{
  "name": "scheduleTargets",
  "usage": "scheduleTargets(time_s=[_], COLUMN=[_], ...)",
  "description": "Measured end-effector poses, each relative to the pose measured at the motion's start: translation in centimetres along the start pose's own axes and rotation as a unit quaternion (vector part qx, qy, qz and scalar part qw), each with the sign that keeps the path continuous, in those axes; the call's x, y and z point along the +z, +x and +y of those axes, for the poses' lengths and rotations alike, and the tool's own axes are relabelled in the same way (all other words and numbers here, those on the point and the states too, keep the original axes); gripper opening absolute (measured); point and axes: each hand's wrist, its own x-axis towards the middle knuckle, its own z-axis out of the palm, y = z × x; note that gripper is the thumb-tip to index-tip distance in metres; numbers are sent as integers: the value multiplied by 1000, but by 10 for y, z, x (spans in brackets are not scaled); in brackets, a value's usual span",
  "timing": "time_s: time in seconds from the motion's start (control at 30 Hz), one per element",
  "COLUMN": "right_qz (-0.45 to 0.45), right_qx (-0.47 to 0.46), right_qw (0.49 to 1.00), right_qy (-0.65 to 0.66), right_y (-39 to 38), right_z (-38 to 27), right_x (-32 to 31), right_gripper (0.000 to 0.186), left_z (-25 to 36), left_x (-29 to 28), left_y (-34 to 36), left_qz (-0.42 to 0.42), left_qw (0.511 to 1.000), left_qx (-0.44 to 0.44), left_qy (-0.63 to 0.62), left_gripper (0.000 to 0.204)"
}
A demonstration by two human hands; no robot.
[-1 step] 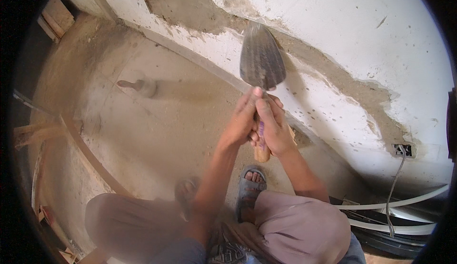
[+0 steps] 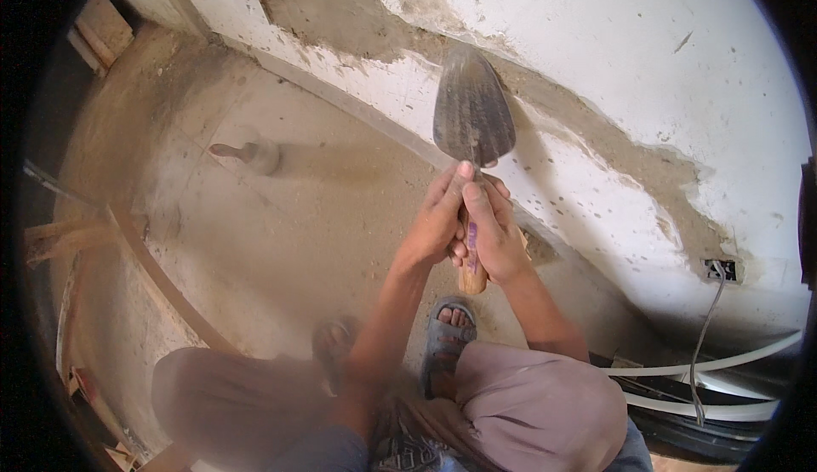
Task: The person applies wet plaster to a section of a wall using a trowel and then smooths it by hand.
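Both my hands are closed around one trowel point(image 2: 473, 114), its broad grey metal blade pointing up and away from me. My left hand point(image 2: 441, 217) wraps the neck and upper handle from the left, thumb laid near the blade's base. From the right, my right hand point(image 2: 498, 232) grips the wooden handle, whose butt end with purple marks sticks out below the fingers. The blade is in front of a white wall point(image 2: 587, 38) with a rough strip of grey-brown mortar point(image 2: 596, 119); whether it touches the wall I cannot tell.
On the dusty floor point(image 2: 315, 208) to the left sits a pale rounded object with a brown handle point(image 2: 255, 155). An open electrical box point(image 2: 720, 269) with a hanging cable is low on the wall. White strips point(image 2: 706, 368) curve at lower right; wooden boards point(image 2: 162, 276) lie at left.
The trowel and both hands have shifted very slightly right and toward me. My grip stays the same.
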Motion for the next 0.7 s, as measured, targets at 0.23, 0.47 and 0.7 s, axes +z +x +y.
scheduleTargets(time_s=[0.23, 0.47, 0.7], right_qz=[-38, -23, -13], right_qx=[22, 12, 8], right_qw=[999, 1000, 999], right_qy=[-31, -18, -30], right_y=[21, 6, 11], right_z=[-8, -2, -1], right_x=[5, 0, -4], right_gripper=[35, 40, 39], left_z=[2, -8, -14], left_x=[-20, -6, -12], left_y=[16, 3, 16], left_qz=[-19, -11, -55], left_qw=[998, 1000, 998], left_qx=[34, -2, 29], left_qy=[-39, -29, -27], left_gripper=[57, 55, 59])
